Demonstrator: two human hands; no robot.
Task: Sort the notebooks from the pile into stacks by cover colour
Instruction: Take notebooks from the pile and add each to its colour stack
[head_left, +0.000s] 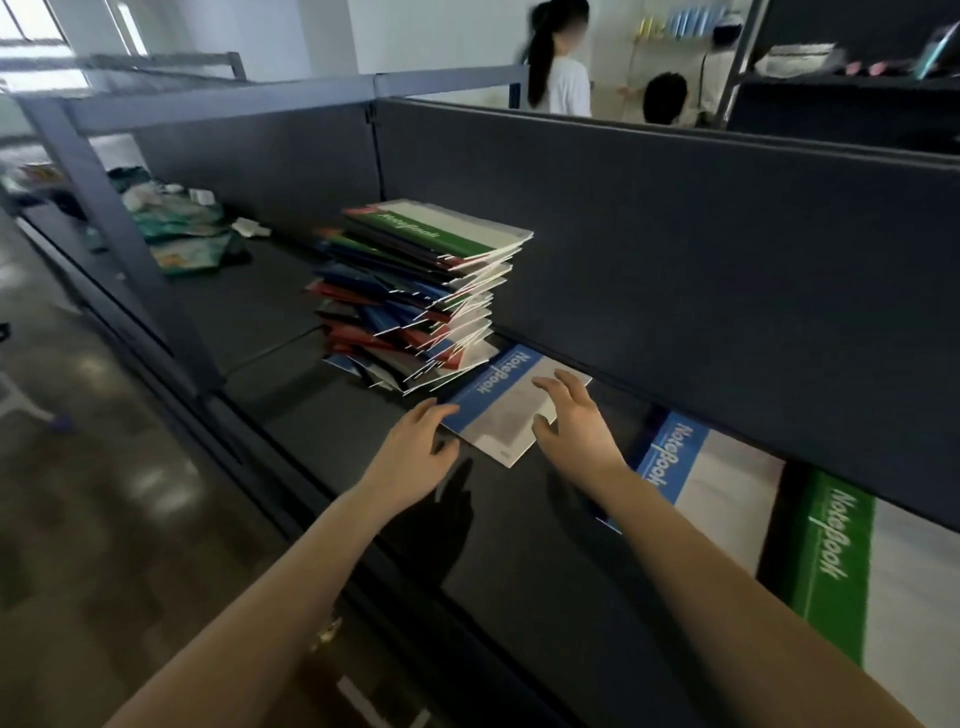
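Note:
A tall, untidy pile of notebooks (426, 291) with red, blue and green covers stands on the dark desk (332, 447), a green one on top. Just in front of the pile a blue notebook (506, 402) lies flat. My left hand (421, 447) touches its near-left edge with fingers spread. My right hand (571, 421) rests on its white part, fingers straight and thumb at the near edge. To the right lie another blue notebook (675, 462) and a green notebook (831, 561), side by side.
A dark partition wall (675, 249) runs along the back of the desk. Bags and clutter (182, 223) sit at the far left. A metal frame post (119, 244) stands left of the pile. Two people (561, 67) are behind the partition.

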